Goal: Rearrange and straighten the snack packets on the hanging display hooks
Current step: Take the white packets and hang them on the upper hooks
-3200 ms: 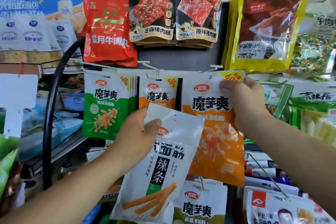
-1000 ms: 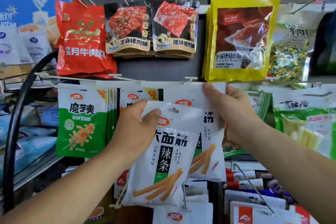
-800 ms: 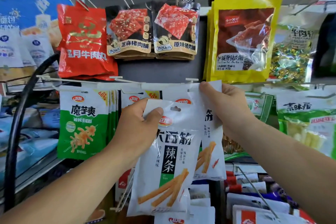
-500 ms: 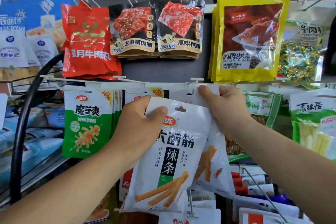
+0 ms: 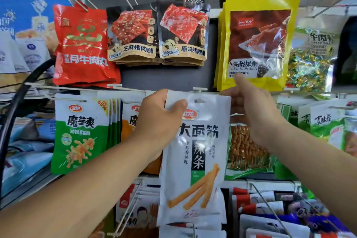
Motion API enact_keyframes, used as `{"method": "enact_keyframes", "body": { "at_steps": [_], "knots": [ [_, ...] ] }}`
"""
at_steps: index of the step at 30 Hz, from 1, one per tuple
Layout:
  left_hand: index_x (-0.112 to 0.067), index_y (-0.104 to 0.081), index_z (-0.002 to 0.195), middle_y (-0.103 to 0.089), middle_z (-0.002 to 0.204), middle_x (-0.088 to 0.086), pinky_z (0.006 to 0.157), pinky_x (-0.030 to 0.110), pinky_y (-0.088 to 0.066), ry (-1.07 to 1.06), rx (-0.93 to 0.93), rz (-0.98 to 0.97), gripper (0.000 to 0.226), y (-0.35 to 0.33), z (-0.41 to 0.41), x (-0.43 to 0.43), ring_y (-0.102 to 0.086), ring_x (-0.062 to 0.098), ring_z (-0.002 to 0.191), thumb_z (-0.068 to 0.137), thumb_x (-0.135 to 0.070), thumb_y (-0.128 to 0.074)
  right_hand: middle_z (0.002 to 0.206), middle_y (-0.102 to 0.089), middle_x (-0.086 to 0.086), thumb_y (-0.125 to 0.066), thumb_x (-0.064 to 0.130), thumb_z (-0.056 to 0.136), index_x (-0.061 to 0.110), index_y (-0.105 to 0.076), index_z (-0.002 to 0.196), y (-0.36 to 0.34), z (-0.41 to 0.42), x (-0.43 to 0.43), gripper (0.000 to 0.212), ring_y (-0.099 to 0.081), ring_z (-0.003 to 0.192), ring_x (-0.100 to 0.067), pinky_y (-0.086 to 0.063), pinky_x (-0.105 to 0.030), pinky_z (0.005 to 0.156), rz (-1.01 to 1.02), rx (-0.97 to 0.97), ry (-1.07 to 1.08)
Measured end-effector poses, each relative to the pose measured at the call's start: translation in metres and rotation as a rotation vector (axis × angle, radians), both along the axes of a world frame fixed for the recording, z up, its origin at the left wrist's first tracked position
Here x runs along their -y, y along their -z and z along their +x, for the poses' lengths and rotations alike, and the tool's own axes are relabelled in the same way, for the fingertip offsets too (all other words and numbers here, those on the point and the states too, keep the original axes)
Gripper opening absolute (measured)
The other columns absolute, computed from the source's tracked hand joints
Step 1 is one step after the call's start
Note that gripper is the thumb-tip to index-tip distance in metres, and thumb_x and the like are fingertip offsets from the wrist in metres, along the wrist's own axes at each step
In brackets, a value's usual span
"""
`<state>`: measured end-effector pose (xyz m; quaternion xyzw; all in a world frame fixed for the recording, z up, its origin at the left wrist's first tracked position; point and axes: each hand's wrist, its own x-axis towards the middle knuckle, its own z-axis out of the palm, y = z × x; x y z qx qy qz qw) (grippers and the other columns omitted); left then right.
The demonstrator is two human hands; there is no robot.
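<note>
The left hand (image 5: pixel 158 121) is now holding the white packet (image 5: pixel 195 160) higher and upright, its top near the hook (image 5: pixel 200 89). The right hand (image 5: pixel 253 114) is now gripping its right top corner.

Held packet (image 5: pixel 195 158) hangs btwn left hand (image 5: pixel 158 121) & right hand (image 5: pixel 253 110), below jerky packs (image 5: pixel 158 33).
</note>
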<state>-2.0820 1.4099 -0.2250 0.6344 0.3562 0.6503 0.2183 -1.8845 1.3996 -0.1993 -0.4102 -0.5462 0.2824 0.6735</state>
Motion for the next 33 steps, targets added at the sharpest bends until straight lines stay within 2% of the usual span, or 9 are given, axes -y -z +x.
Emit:
{"method": "enact_keyframes", "body": {
  "at_steps": [5, 9, 15, 18, 21, 24, 27, 31, 33],
  "knots": [
    [-0.017, -0.075, 0.092, -0.080, 0.088, 0.000, 0.083, 0.053, -0.063, -0.025, 0.054, -0.033, 0.005, 0.000, 0.005, -0.008, -0.077, 0.024, 0.087, 0.094, -0.018, -0.070, 0.060, -0.070, 0.003, -0.087, 0.025, 0.084, 0.010, -0.068, 0.078, 0.006, -0.006, -0.007, 0.025, -0.065, 0.052, -0.010, -0.051, -0.023, 0.050, 0.083, 0.105, 0.025],
    [-0.012, -0.074, 0.093, -0.079, 0.091, 0.013, 0.082, 0.058, -0.061, -0.060, 0.040, -0.038, 0.007, 0.000, -0.002, -0.014, -0.075, 0.037, 0.091, 0.092, -0.017, -0.070, 0.068, -0.067, -0.014, -0.089, 0.032, 0.082, 0.007, -0.068, 0.078, 0.005, -0.011, -0.018, 0.033, -0.060, 0.058, -0.019, -0.049, -0.033, 0.055, 0.169, 0.212, 0.142],
    [-0.012, -0.071, 0.097, -0.076, 0.095, 0.012, 0.086, 0.054, -0.061, -0.120, -0.095, -0.014, 0.026, 0.006, -0.002, -0.029, -0.073, 0.032, 0.094, 0.089, -0.037, -0.069, 0.102, -0.058, -0.005, -0.073, 0.030, 0.092, 0.015, -0.064, 0.104, 0.038, -0.006, -0.023, 0.022, -0.057, 0.094, -0.030, -0.047, -0.041, 0.071, 0.524, 0.837, 0.706],
    [-0.010, -0.068, 0.095, -0.073, 0.089, 0.017, 0.077, 0.053, -0.060, -0.179, -0.158, 0.028, 0.031, 0.012, -0.002, -0.041, -0.070, 0.034, 0.083, 0.087, -0.040, -0.069, 0.102, -0.063, -0.011, -0.070, 0.033, 0.091, 0.011, -0.072, 0.103, 0.068, -0.010, -0.015, 0.025, -0.060, 0.094, -0.037, -0.049, -0.046, 0.077, 0.767, 1.174, 0.688],
    [-0.016, -0.064, 0.101, -0.072, 0.088, 0.003, 0.079, 0.045, -0.060, -0.187, -0.173, -0.015, 0.018, 0.027, -0.007, -0.046, -0.070, 0.024, 0.083, 0.089, -0.023, -0.076, 0.136, -0.064, -0.014, -0.068, 0.048, 0.091, 0.015, -0.069, 0.129, 0.093, -0.011, -0.026, 0.051, -0.057, 0.130, -0.040, -0.046, -0.055, 0.107, 0.676, 1.487, 0.589],
    [-0.023, -0.060, 0.120, -0.065, 0.107, -0.007, 0.090, 0.038, -0.057, -0.230, -0.297, -0.065, 0.037, 0.053, -0.025, -0.047, -0.066, 0.017, 0.100, 0.088, -0.023, -0.078, 0.161, -0.045, -0.015, -0.066, 0.061, 0.088, 0.022, -0.056, 0.148, 0.102, -0.014, -0.044, 0.072, -0.039, 0.150, -0.041, -0.035, -0.059, 0.120, 0.461, 1.581, 0.576],
    [-0.020, -0.057, 0.135, -0.060, 0.127, -0.005, 0.100, 0.034, -0.052, -0.258, -0.456, -0.146, 0.051, 0.076, -0.048, -0.047, -0.060, 0.014, 0.115, 0.089, -0.033, -0.076, 0.166, -0.037, -0.016, -0.071, 0.064, 0.084, 0.027, -0.051, 0.153, 0.105, -0.020, -0.059, 0.081, -0.035, 0.152, -0.042, -0.032, -0.059, 0.121, 0.352, 1.591, 0.587],
    [-0.025, -0.060, 0.130, -0.063, 0.127, -0.006, 0.080, 0.011, -0.044, -0.140, -0.471, -0.263, 0.039, 0.091, -0.065, -0.049, -0.058, 0.008, 0.110, 0.094, -0.032, -0.072, 0.153, -0.048, -0.018, -0.078, 0.060, 0.080, 0.026, -0.055, 0.150, 0.105, -0.031, -0.069, 0.081, -0.045, 0.140, -0.045, -0.040, -0.058, 0.116, 0.291, 1.542, 0.588],
    [-0.023, -0.058, 0.137, -0.061, 0.132, -0.008, 0.083, 0.006, -0.041, -0.063, -0.458, -0.302, 0.042, 0.097, -0.064, -0.048, -0.056, 0.006, 0.115, 0.096, -0.029, -0.070, 0.147, -0.052, -0.018, -0.078, 0.058, 0.080, 0.026, -0.057, 0.148, 0.104, -0.034, -0.069, 0.079, -0.048, 0.135, -0.045, -0.042, -0.057, 0.112, 0.275, 1.527, 0.586]
  ]
}}
